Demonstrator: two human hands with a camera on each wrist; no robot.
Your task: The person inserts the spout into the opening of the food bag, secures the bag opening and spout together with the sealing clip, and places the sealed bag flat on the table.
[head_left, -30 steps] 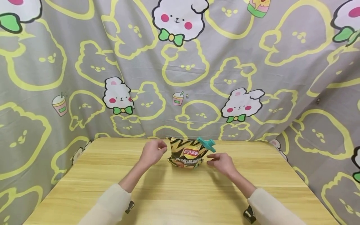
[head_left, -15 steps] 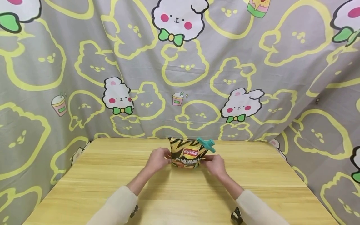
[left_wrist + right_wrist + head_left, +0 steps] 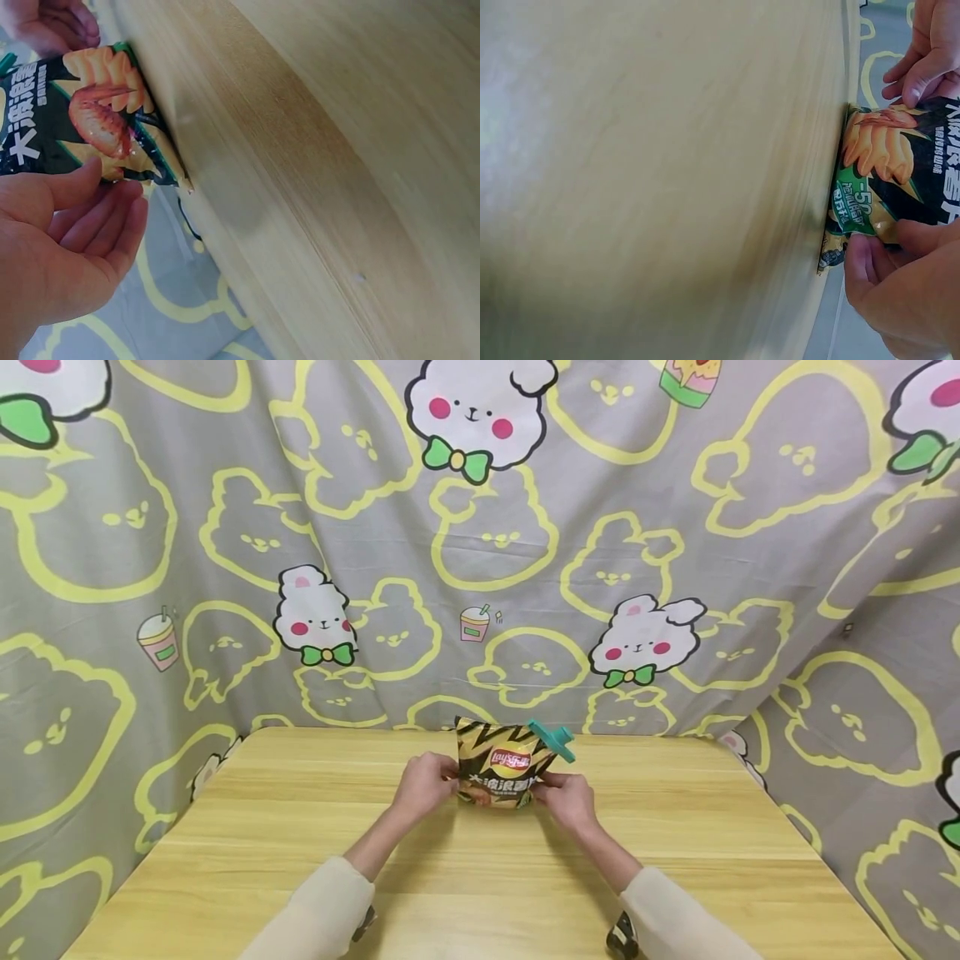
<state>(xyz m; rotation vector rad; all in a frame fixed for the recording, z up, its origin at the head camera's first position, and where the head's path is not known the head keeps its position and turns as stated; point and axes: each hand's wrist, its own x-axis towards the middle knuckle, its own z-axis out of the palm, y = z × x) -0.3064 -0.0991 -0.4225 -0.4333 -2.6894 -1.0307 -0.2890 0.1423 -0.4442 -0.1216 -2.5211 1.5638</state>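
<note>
A black and gold Lay's chip bag (image 3: 491, 781) stands upright near the far side of the table, its printed front facing me. Clamped over its top right corner is a teal bag clip (image 3: 555, 741). My left hand (image 3: 423, 787) pinches the bag's lower left edge, thumb on the front and fingers behind, as the left wrist view shows. On the opposite side, my right hand (image 3: 568, 802) pinches the lower right edge the same way. In the right wrist view the bag's bottom (image 3: 855, 202) is at the tabletop; whether it touches is unclear.
The light wooden table (image 3: 480, 885) stretches around the bag on all sides. A grey curtain (image 3: 420, 635) with yellow outlines and white cartoon animals hangs close behind the table's far edge and along both sides.
Both hands have moved inward from beside the bag and taken hold of its lower side edges. The bag's top has since risen slightly, and the clip has shifted a little with it.
</note>
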